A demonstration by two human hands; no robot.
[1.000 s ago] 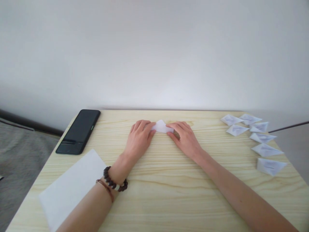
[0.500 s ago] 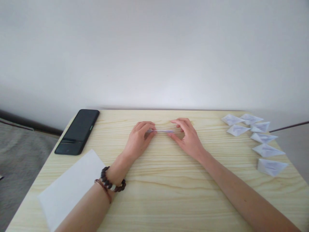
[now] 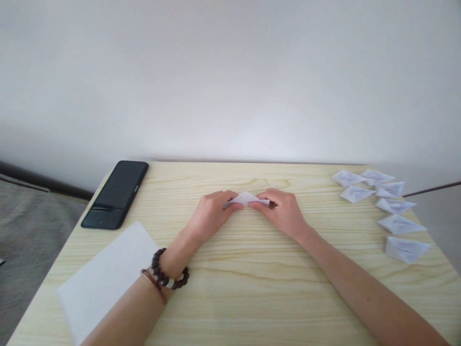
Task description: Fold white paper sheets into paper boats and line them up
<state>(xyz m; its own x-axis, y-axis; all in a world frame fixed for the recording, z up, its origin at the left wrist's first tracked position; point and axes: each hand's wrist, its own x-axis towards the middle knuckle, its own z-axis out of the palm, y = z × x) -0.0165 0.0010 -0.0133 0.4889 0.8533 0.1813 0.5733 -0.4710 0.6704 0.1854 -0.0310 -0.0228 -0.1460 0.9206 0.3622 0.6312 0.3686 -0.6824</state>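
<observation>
A small piece of folded white paper [image 3: 246, 198] is stretched between my two hands over the middle of the table, its peak pointing away from me. My left hand [image 3: 212, 215] pinches its left end, thumb in front and fingers behind. At the right end, my right hand [image 3: 281, 209] grips it the same way. The thumbs are close together at the paper's near edge. Parts of both ends are hidden by the fingers.
Several folded paper boats [image 3: 396, 206] stand along the right side of the wooden table [image 3: 252, 288]. A black phone [image 3: 115, 194] lies at the back left. White paper [image 3: 108, 278] lies partly under my left forearm. A pale wall [image 3: 230, 81] rises behind the table.
The folded paper has turned from edge-on to showing a peaked face. My right hand has closed from a loose, spread pose onto its right end, and both hands have come slightly nearer me.
</observation>
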